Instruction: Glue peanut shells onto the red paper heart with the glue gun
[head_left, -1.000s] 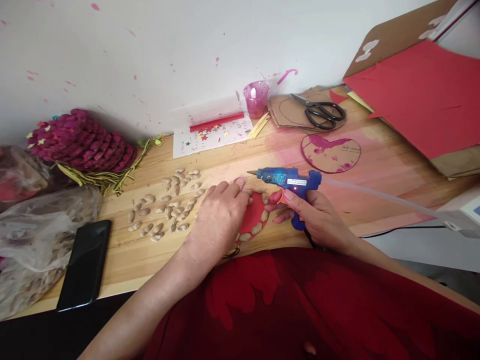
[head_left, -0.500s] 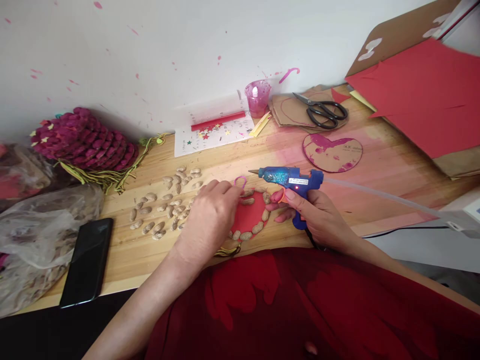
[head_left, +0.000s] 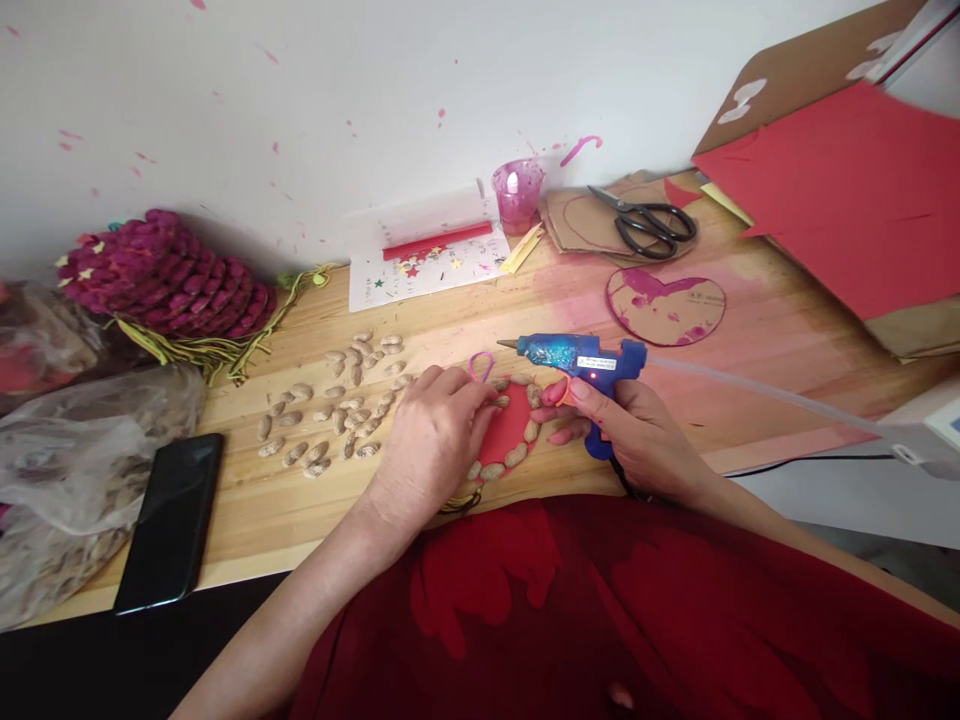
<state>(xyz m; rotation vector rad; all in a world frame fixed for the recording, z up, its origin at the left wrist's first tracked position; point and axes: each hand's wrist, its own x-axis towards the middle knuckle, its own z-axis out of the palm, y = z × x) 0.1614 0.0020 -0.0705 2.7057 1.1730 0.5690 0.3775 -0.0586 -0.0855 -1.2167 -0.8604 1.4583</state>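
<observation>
My right hand [head_left: 637,435] grips a blue hot glue gun [head_left: 581,360], its nozzle pointing left and level above a red paper heart [head_left: 508,430] edged with peanuts. A clear glue stick [head_left: 757,395] trails from the gun's back to the right. My left hand [head_left: 435,435] lies over the heart's left side, fingers curled with their tips pressing a peanut at its upper rim beside a small pink loop [head_left: 480,365]. Loose peanuts [head_left: 337,410] are scattered just left of that hand.
A black phone [head_left: 171,520] and a plastic bag of peanuts [head_left: 67,470] lie at left, with a purple scaled craft [head_left: 169,280] behind. Scissors [head_left: 645,222], a cardboard heart [head_left: 666,305], a pink cup [head_left: 516,195] and red paper [head_left: 847,190] sit at back right.
My left hand slid left off the heart, then returned right onto its upper rim. The glue gun and right hand have barely moved.
</observation>
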